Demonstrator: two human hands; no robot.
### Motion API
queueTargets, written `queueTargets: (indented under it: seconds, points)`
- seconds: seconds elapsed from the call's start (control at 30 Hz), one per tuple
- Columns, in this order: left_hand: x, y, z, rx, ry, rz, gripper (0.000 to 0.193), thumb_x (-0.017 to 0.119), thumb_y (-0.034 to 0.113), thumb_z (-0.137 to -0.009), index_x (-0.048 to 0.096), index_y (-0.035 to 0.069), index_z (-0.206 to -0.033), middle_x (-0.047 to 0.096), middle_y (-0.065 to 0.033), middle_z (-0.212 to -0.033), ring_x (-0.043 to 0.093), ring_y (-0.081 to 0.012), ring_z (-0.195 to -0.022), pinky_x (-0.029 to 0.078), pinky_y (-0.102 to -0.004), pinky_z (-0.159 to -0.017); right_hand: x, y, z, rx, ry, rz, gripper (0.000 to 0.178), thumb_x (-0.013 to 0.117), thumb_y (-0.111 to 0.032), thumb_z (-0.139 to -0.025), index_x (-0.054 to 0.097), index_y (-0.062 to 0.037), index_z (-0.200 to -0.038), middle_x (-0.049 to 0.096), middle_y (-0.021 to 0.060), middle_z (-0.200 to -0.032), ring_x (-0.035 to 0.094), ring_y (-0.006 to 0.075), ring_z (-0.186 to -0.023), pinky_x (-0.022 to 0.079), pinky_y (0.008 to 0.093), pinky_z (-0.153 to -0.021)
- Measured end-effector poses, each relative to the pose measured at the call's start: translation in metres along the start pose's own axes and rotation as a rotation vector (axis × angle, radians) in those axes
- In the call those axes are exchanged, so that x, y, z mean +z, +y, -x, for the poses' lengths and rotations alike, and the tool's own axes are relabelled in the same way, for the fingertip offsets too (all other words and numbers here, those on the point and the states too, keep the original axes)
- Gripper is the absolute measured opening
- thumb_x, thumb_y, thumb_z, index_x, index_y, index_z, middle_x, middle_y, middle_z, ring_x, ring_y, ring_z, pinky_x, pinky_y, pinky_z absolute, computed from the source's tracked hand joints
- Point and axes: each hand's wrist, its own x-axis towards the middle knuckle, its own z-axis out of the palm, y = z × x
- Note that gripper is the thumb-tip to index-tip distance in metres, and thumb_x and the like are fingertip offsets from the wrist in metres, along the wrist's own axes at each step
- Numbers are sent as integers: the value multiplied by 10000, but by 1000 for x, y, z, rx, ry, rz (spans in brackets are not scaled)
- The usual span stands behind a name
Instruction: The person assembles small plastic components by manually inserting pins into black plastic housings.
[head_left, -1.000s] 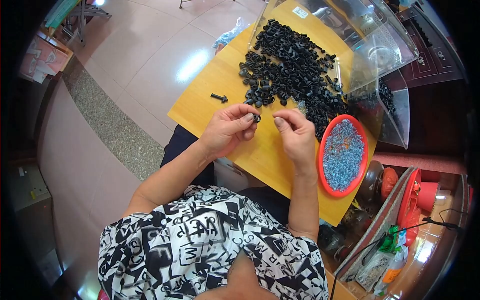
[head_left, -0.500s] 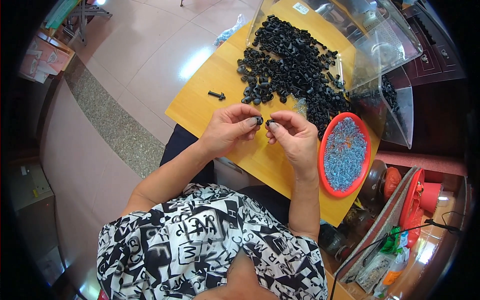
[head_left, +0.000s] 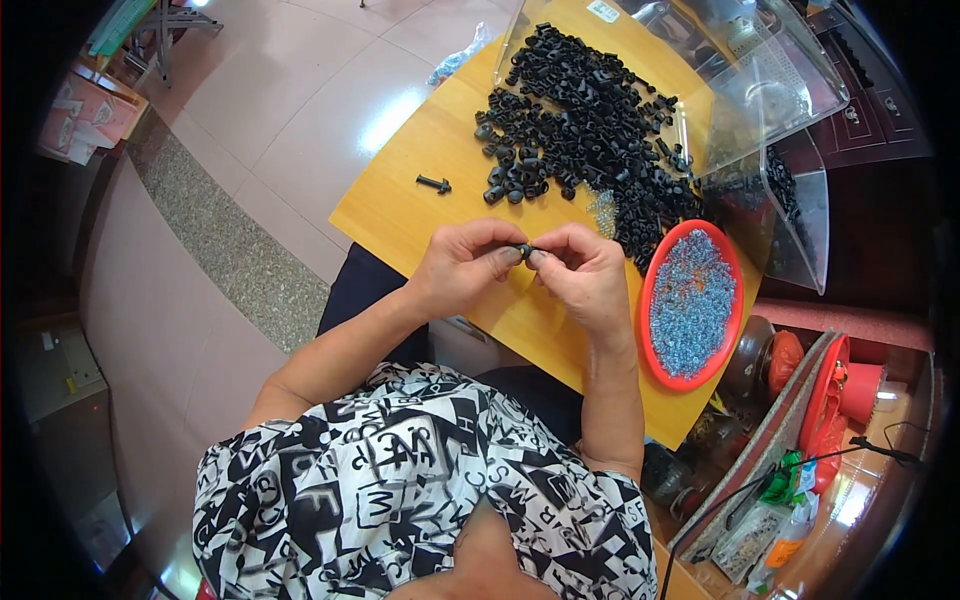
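Over the near part of the yellow table [head_left: 400, 205], my left hand [head_left: 462, 265] and my right hand [head_left: 582, 272] meet, fingertips pinched. Between them are small black plastic parts [head_left: 525, 251], one held by each hand and now touching end to end; the fingers cover most of them. Beyond my hands spreads a large heap of black plastic parts [head_left: 590, 120]. To the right of my right hand stands a red oval tray [head_left: 645, 330] full of small shiny metal springs [head_left: 690, 310]. A few more springs [head_left: 603, 212] lie at the heap's near edge.
One assembled-looking black piece [head_left: 434, 184] lies alone left of the heap. Clear plastic bins [head_left: 770, 100] stand at the far right, one with black parts inside. Jars [head_left: 750, 365] and a shelf with red items [head_left: 860, 390] are beside the table's right edge.
My hands have come together, bringing the two black parts from a small gap into contact. The heap, tray and lone piece stay in place.
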Motion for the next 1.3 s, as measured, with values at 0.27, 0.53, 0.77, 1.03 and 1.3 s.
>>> queueTargets:
  seconds: [0.27,0.53,0.77,1.03,1.3]
  points:
    - [0,9,0,140,-38,-336,62,566,-4,-789,601,-12,-840,577,-14,-733,502,-58,-617,406,-192,-545,-6,6,0,-7,-49,119,40,590,-14,-734,598,8,-768,577,-19,-664,502,17,-597,390,173,-505]
    - [1,3,1,-48,-20,-10,92,566,-17,-800,596,-27,-886,591,-22,-800,512,-59,-679,413,-186,-601,-8,5,-8,124,-106,-219,38,580,13,-719,565,-6,-748,586,35,-637,533,55,-515,415,173,-427]
    - [0,13,0,15,-98,-265,75,562,2,-806,591,-20,-871,575,6,-749,490,-42,-658,390,-185,-571,-13,8,-5,78,-182,-101,17,594,-16,-725,578,-19,-728,582,-1,-640,504,31,-510,393,166,-454]
    - [-1,8,1,-32,-128,-145,69,566,-11,-796,587,-19,-862,581,-14,-745,504,-45,-665,402,-184,-577,-24,17,-8,110,-334,-260,59,641,-38,-745,605,-9,-781,590,12,-651,541,58,-540,432,184,-493]
    - [-1,10,1,59,-84,-192,46,572,-21,-788,594,-22,-829,611,-43,-724,554,-64,-672,442,-200,-594,-21,26,-13,90,-358,-289,142,662,-90,-757,593,24,-806,616,73,-710,597,124,-601,495,217,-549]
